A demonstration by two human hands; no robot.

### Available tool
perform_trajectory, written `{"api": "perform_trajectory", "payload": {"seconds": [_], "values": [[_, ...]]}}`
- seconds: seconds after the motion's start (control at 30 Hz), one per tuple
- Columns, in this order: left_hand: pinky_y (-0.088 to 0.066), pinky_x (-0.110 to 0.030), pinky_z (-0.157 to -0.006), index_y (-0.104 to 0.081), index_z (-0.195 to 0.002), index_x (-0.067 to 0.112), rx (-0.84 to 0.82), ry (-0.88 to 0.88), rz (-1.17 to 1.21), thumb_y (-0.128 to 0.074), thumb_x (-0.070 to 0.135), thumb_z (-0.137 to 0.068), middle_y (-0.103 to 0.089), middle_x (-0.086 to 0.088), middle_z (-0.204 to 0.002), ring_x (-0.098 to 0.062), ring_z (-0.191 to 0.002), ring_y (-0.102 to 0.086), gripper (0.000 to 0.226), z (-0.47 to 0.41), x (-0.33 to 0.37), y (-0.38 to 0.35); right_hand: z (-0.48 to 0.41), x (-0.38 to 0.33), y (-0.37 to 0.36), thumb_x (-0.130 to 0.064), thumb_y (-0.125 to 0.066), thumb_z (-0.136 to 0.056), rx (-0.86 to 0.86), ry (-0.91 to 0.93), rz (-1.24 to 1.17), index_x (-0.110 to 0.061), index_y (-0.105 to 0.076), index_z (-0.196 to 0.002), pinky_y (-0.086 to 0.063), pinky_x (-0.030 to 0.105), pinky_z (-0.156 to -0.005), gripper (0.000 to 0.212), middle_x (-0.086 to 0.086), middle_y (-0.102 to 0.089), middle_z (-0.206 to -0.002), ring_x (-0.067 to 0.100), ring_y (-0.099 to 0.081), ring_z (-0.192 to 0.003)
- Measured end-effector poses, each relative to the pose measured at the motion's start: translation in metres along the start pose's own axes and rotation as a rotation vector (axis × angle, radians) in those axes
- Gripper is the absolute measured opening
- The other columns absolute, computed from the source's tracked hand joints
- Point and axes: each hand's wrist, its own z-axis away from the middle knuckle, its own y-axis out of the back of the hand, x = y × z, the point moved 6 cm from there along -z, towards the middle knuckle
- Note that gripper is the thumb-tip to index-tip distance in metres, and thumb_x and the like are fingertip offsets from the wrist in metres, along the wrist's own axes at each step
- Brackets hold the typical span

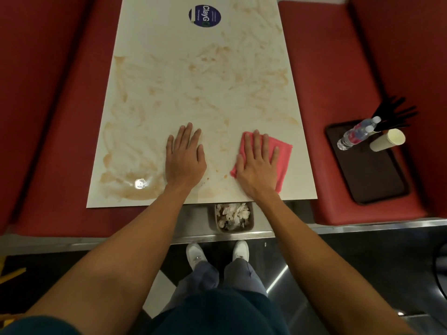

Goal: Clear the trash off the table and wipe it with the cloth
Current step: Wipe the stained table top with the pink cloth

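Observation:
A cream table (193, 56) is smeared all over with brown streaks and has a wet puddle near its front left corner. My left hand (185, 158) lies flat on the bare tabletop, fingers straight. My right hand (257, 163) presses flat on a folded pink cloth (283, 153) near the table's front right. Below the front edge stands a small bin (234, 217) filled with crumpled paper trash.
Red bench seats flank the table on both sides. On the right seat lies a dark tray (377, 180) carrying a water bottle (355, 135), a paper cup (387, 140) and black utensils. A round blue sticker (204, 16) sits at the table's far end.

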Motion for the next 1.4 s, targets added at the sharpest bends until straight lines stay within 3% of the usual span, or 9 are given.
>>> {"api": "perform_trajectory", "payload": {"seconds": [0.17,0.37,0.43,0.57,0.77,1.0,1.13,1.23,1.4], "values": [[-0.016,-0.049,-0.129,-0.048,-0.155,0.021,0.008,0.001,0.001,-0.041,0.03,-0.108,-0.034,-0.002,-0.169,-0.02,-0.159,-0.024,0.049,-0.001,-0.001,0.0,0.044,0.006,-0.005,-0.049,-0.019,-0.112,-0.058,0.393,0.085,-0.025,0.005,-0.168,-0.004,0.059,-0.129,0.066,0.0,0.013,-0.176,0.021,0.013,-0.162],[-0.017,-0.05,-0.129,-0.047,-0.155,0.021,0.0,0.018,0.007,-0.041,0.029,-0.107,-0.033,-0.002,-0.169,-0.019,-0.159,-0.024,0.05,-0.002,0.001,0.001,-0.002,0.008,-0.003,-0.052,-0.011,-0.109,-0.013,-0.007,0.014,-0.021,0.008,-0.168,0.004,0.057,-0.129,0.069,0.001,0.016,-0.175,0.021,0.021,-0.16],[-0.016,-0.049,-0.129,-0.045,-0.157,0.021,-0.018,0.029,0.0,-0.041,0.03,-0.107,-0.031,-0.002,-0.17,-0.019,-0.159,-0.022,0.051,-0.002,0.001,0.001,0.011,-0.008,-0.007,-0.051,-0.012,-0.11,-0.032,0.068,0.017,-0.019,0.009,-0.167,0.005,0.057,-0.129,0.069,0.004,0.017,-0.175,0.023,0.021,-0.16],[-0.015,-0.049,-0.129,-0.042,-0.159,0.022,-0.049,0.047,-0.016,-0.04,0.031,-0.107,-0.028,0.0,-0.171,-0.017,-0.16,-0.019,0.052,-0.004,0.001,0.001,0.034,0.014,-0.003,-0.053,-0.018,-0.111,-0.096,0.43,0.091,-0.021,0.003,-0.168,-0.004,0.058,-0.13,0.07,0.001,0.011,-0.176,0.019,0.014,-0.162],[-0.014,-0.048,-0.13,-0.038,-0.161,0.022,-0.087,0.073,-0.023,-0.038,0.031,-0.107,-0.025,0.001,-0.172,-0.016,-0.16,-0.016,0.054,-0.006,0.002,0.001,-0.045,0.021,0.006,-0.051,-0.008,-0.107,-0.079,0.07,-0.007,-0.018,0.004,-0.168,0.008,0.055,-0.129,0.071,-0.002,0.014,-0.175,0.018,0.018,-0.161],[-0.013,-0.047,-0.13,-0.038,-0.161,0.023,-0.095,0.086,-0.024,-0.038,0.031,-0.108,-0.025,0.003,-0.172,-0.014,-0.16,-0.015,0.053,-0.006,0.004,0.003,-0.017,-0.009,-0.002,-0.049,-0.012,-0.112,-0.12,0.459,0.033,-0.025,0.001,-0.169,0.0,0.055,-0.13,0.063,-0.002,0.009,-0.176,0.018,0.015,-0.161],[-0.013,-0.047,-0.13,-0.039,-0.16,0.024,-0.088,0.088,-0.013,-0.038,0.032,-0.109,-0.024,0.004,-0.173,-0.013,-0.16,-0.015,0.052,-0.007,0.004,0.003,-0.032,0.019,0.007,-0.05,-0.012,-0.111,-0.081,0.271,0.028,-0.019,-0.001,-0.169,0.0,0.051,-0.131,0.066,0.0,0.005,-0.176,0.02,0.009,-0.162],[-0.013,-0.046,-0.13,-0.039,-0.161,0.024,-0.087,0.086,-0.015,-0.038,0.032,-0.109,-0.024,0.004,-0.173,-0.013,-0.16,-0.014,0.052,-0.007,0.004,0.003,-0.063,-0.008,0.008,-0.045,-0.008,-0.11,-0.044,0.196,0.01,-0.014,0.002,-0.168,0.001,0.051,-0.131,0.066,0.005,0.01,-0.176,0.022,0.013,-0.162],[-0.013,-0.044,-0.13,-0.038,-0.161,0.024,-0.085,0.09,-0.029,-0.038,0.031,-0.109,-0.024,0.005,-0.173,-0.013,-0.16,-0.016,0.052,-0.006,0.004,0.003,-0.042,-0.014,-0.004,-0.043,-0.01,-0.113,-0.11,0.55,0.03,-0.017,0.002,-0.168,-0.002,0.046,-0.132,0.062,0.004,0.01,-0.176,0.016,0.015,-0.161]]}}
